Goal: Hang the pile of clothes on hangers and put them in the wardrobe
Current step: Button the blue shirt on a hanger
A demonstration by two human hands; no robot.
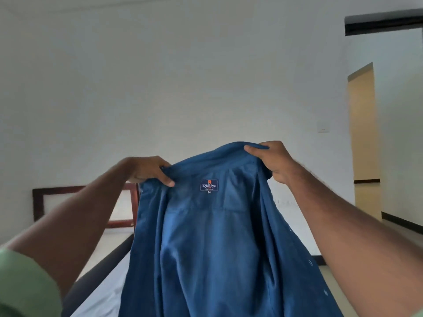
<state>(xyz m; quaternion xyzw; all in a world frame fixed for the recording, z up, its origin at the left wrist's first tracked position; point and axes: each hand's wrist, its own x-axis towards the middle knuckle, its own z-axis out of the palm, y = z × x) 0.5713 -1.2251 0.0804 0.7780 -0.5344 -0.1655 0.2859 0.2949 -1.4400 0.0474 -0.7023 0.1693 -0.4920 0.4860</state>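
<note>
At the near left edge a green sleeve (25,287) was seen, with both bare forearms raised from it toward the middle of the view. Between them a blue shirt (212,243) was held up in the air, its inner side turned to the camera, so that the brand label (209,185) below the collar could be read. The shirt was gripped at the top on both sides. By the left hand (148,170) the cloth was pinched at the collar's left end, thumb on the near face and the curled fingers behind. By the right hand (272,161) the right end was clasped, the fingers folded over the top edge; how its thumb lay could not be told. The garment was probably held this way so that the shoulders were spread and the neck opening was found, as would be needed before a hanger is slipped in. No hanger was seen, and neither the pile nor the wardrobe was in view. The body of the shirt hung freely over a bed (107,291) with a pale sheet. Beyond it a dark wooden headboard (68,191) stood against the white wall (160,88), and at the far right a doorway (364,133) was seen.
</note>
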